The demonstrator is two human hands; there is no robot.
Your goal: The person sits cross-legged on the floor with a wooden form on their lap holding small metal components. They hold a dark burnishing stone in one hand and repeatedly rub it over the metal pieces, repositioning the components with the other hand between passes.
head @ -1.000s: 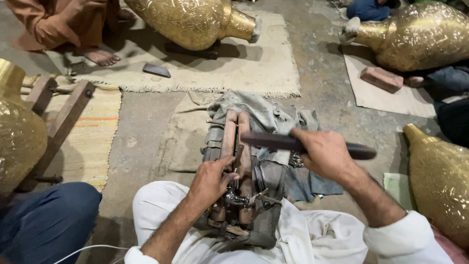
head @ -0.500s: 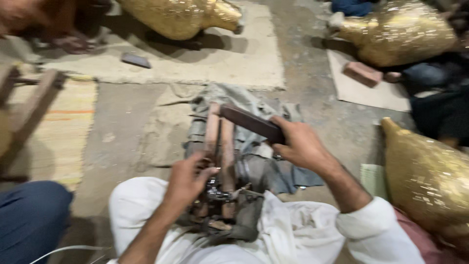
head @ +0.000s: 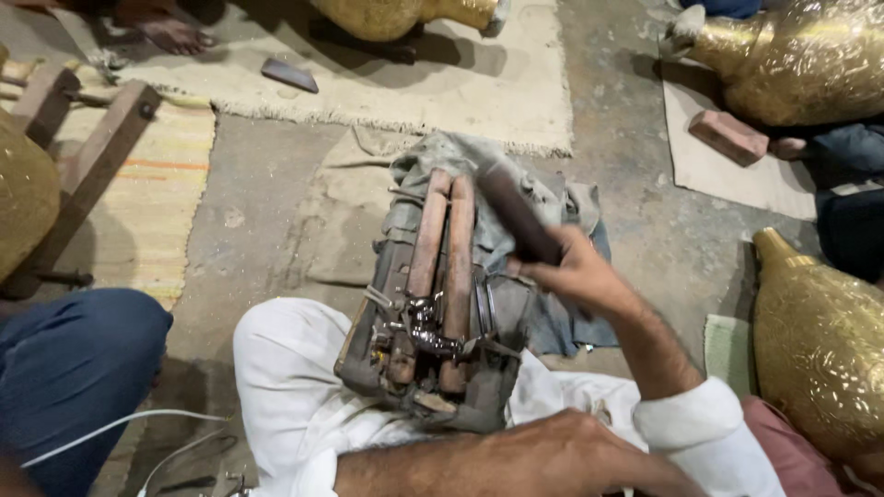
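While the person sits on the floor with white-trousered legs apart, the right hand (head: 575, 271) has its grip wrapped round a dark tool (head: 517, 216), blurred with motion, held over a wooden clamp (head: 433, 304) that lies between the knees on a grey cloth (head: 543, 304). The left hand (head: 562, 456) lies low across the near edge of the view, apart from the clamp; it seems to hold nothing, though its fingers are partly out of view and I cannot tell how wide that grip is.

To my eye this is striking work, and it would go best if the blows fall square on the clamped piece, with the wrist loose and the clamp braced by the legs so it cannot rock. The free hand is best kept away from where the tool lands.

The clamp is two long rounded wooden bars, reddish and worn smooth, side by side in a dark, grimy frame; bright metal bits (head: 428, 340) sit at its near end, too small to make out. The cloth is rumpled and soft. Around stand big brass vessels (head: 820, 350), bulbous, golden, finely patterned all over. A brick (head: 727, 136) rests on a pale mat (head: 433, 78), and the concrete floor (head: 249, 212) is dusty and rough
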